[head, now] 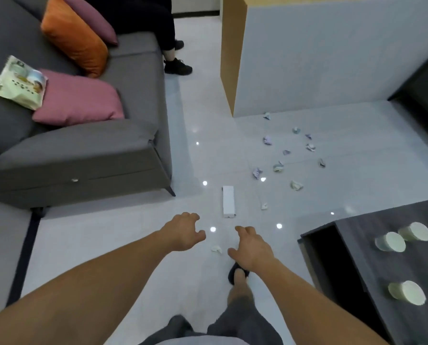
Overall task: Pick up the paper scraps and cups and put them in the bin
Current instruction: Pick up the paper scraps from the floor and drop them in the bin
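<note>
Crumpled paper scrap (216,249) on the pale floor (108,245), seen in the gap between the two sets of fingers, nearer the thumbs than the fingertips. Neither hand touches it.

Left hand (183,232): arm stretched forward, fingers (194,216) loosely curled, released, nothing in them. Right hand (251,247): the same, fingers (242,230) slack and bent, holding nothing.

Small scrap (264,206) just past the right fingertips, a little to their right. Scattered scraps (278,167), pale and lilac, lie well beyond the right fingers, spread towards the foot of a white partition (332,70).

Cups (390,242): several pale ones on a dark surface (357,257), off to the right of the right fingers. Whether they stand or lie on their sides I cannot tell.

Long white box (228,201) flat on the floor just ahead of the fingertips, between the two hands.

Dark slipper (233,271) on the person's foot, under the right wrist.

Grey sofa (83,158) beyond and left of the left fingers, carrying pink cushions (76,98), an orange cushion (73,36) and a pale packet (19,83). Another person's legs (168,28) at its far end.
</note>
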`<control>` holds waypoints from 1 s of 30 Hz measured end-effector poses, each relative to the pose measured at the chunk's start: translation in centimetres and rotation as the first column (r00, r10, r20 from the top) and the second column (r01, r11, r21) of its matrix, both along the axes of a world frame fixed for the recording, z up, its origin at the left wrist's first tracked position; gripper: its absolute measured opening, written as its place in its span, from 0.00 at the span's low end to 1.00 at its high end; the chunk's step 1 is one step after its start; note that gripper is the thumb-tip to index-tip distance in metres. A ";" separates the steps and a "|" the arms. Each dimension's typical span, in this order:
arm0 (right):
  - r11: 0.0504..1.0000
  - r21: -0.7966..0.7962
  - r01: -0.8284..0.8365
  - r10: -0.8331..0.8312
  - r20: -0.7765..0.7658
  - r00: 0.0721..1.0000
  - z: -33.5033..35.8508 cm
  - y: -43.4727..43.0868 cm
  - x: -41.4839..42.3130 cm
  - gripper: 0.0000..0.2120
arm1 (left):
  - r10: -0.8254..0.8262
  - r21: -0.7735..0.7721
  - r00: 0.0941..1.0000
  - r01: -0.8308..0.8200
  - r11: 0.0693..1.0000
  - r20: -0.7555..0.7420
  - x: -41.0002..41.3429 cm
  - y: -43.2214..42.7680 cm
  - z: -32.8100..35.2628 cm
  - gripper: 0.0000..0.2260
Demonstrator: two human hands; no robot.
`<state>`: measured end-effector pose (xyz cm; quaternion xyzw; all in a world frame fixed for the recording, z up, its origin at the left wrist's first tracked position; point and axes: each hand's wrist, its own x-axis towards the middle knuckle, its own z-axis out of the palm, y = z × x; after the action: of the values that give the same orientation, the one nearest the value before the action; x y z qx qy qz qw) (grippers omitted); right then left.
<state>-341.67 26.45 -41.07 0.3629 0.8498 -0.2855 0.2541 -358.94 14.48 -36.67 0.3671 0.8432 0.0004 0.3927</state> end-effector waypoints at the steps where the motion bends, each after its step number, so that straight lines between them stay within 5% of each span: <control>1: 1.000 -0.017 -0.026 0.026 0.015 1.000 -1.2 1.7 -0.9 0.34 | 0.031 -0.023 0.999 -0.030 0.999 0.015 -0.5 1.1 -1.1 0.29; 12: 0.977 -0.196 -0.081 0.108 0.131 0.985 -22.1 14.5 -9.1 0.34 | 0.330 -0.268 0.932 -0.283 0.921 0.148 -4.3 11.6 -20.5 0.26; 21: 0.964 -0.263 -0.051 0.119 0.252 0.960 -52.1 10.2 -9.9 0.34 | 0.189 -0.223 0.952 -0.135 0.965 0.241 -9.2 14.5 -51.9 0.27; 25: 0.963 -0.262 -0.067 0.131 0.236 0.963 -61.6 7.9 -9.4 0.32 | 0.229 -0.223 0.947 -0.179 0.958 0.224 -10.0 11.2 -61.0 0.26; 30: 0.975 -0.206 -0.078 0.109 0.144 0.984 -68.2 5.9 -9.6 0.17 | 0.300 -0.270 0.909 -0.223 0.937 0.289 -8.5 6.6 -66.8 0.26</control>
<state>-351.32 32.32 -109.29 0.3160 0.8108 -0.3280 0.3676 -367.42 21.11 -103.48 0.1970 0.8026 0.0161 0.5628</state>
